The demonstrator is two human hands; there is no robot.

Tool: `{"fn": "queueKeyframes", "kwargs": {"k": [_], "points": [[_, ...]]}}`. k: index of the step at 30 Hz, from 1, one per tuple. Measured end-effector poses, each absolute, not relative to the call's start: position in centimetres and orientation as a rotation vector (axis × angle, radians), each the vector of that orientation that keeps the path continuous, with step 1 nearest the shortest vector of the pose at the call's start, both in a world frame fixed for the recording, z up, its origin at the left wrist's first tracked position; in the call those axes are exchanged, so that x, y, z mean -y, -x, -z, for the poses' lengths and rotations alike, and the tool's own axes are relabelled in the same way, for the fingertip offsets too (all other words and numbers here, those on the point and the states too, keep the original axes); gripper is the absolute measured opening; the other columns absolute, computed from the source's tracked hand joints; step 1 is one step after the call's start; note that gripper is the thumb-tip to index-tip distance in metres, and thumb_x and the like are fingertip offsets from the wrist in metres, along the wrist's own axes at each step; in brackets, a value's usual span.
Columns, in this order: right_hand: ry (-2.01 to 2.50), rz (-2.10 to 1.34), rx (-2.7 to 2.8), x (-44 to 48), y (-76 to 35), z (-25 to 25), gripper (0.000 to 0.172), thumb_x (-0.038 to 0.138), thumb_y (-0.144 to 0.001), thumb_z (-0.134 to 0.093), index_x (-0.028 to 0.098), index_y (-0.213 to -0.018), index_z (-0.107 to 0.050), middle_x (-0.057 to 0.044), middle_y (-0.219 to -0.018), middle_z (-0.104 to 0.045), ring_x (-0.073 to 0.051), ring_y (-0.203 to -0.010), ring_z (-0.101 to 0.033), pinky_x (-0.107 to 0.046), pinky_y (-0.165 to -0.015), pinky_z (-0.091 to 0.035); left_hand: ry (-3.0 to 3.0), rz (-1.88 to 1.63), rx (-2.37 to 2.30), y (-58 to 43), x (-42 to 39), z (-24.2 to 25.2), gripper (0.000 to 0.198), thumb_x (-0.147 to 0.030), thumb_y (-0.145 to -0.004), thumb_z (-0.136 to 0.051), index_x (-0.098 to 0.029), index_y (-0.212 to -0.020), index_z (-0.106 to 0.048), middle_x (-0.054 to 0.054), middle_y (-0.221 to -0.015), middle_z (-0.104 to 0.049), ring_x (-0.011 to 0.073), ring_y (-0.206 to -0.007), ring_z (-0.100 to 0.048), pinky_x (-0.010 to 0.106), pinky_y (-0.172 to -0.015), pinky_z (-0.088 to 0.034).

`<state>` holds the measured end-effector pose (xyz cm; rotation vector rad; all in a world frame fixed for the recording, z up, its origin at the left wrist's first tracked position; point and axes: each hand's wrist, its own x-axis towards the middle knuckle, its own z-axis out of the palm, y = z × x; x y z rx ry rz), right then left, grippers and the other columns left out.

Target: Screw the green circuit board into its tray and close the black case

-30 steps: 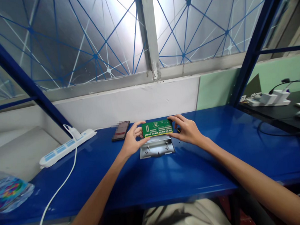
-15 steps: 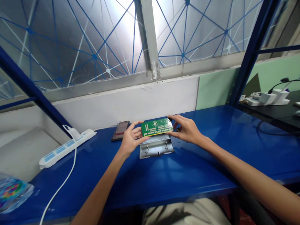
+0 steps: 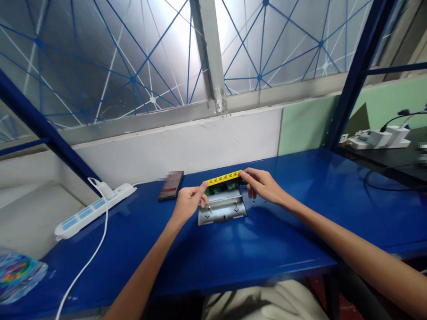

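1. The circuit board sits at the far edge of the metal base plate, tipped so its yellow port strip faces up. Its long axis runs left to right, square to the person.
2. The left hand pinches the board's left end, fingers closed on the corner. The right hand grips the right end, fingers curled over the top edge. Each hand has one end, and neither is clearly the nearer.
3. The board lies just beyond both hands, slightly toward the wall. The base plate lies directly under and in front of it, flat on the blue desk, with small standoffs on its face. Whether the board's lower edge touches the plate cannot be told.
4. A dark phone lies near the left hand, a little behind it. A white power strip and its cable lie well apart to the left.
5. Bare desk stretches in front of the plate and to its right. The near desk edge is well apart from the plate; behind the board, little room remains before the wall.
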<state>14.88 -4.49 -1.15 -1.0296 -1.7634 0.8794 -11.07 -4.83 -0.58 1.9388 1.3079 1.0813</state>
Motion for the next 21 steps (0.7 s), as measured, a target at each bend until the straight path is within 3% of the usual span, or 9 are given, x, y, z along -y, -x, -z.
{"fn": "queueKeyframes", "kwargs": {"k": [4, 9, 21], "points": [[0.973, -0.922, 1.78, 4.43, -14.85, 1.42, 0.036, 0.053, -0.096, -0.042, 0.021, -0.083, -0.054, 0.002, -0.051, -0.059, -0.016, -0.044, -0.059, -0.027, -0.045, -0.045, -1.845, -1.089, -1.327, 10.97, 4.7, 0.88, 0.067, -0.061, -0.091, -0.047, -0.014, -0.046, -0.063, 0.006, -0.045, -0.061, 0.0118, -0.041, -0.052, 0.023, -0.05, -0.04], [0.963, -0.981, 1.787, 4.37, -14.63, 1.6, 0.029, 0.045, -0.096, -0.044, 0.02, -0.089, -0.056, 0.004, -0.048, -0.057, -0.015, -0.041, -0.058, -0.026, -0.045, -0.044, -1.818, -1.111, -1.359, 11.31, 4.42, 1.09, 0.066, -0.058, -0.089, -0.052, -0.016, -0.04, -0.056, 0.003, -0.038, -0.053, 0.0089, -0.036, -0.042, 0.022, -0.046, -0.034], [0.923, -1.264, 1.667, 4.28, -14.28, 1.76, 0.03, 0.042, -0.091, -0.054, 0.014, -0.101, -0.063, 0.004, -0.044, -0.057, -0.015, -0.038, -0.059, -0.026, -0.042, -0.047, -1.729, -1.152, -1.36, 11.27, 4.36, 1.11, 0.061, -0.061, -0.083, -0.059, -0.016, -0.042, -0.052, 0.002, -0.038, -0.054, 0.0084, -0.035, -0.041, 0.021, -0.042, -0.032]]}}
